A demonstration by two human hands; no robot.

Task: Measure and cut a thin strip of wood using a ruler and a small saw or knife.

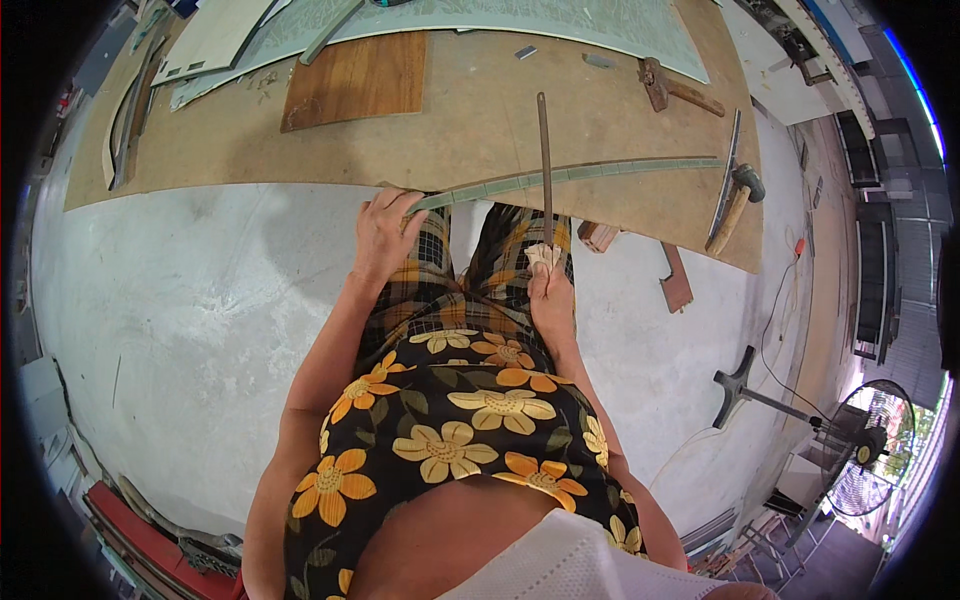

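Head view: left hand [385, 232] pins the long, thin, curved green strip [570, 175] at the brown board's [480, 120] near edge; right hand [549, 285] grips the long dark metal file [544, 165]; press down firmly, stroke slowly.

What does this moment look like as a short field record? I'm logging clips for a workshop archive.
setting: brown work board over a grey concrete floor
left hand: fingers on the near end of a long, thin greenish strip lying along the board's edge
right hand: grips the handle of a long, narrow metal file that crosses the strip
on the board: two hammers, a wooden panel, pale sheets
on the floor: a standing fan, wood offcuts
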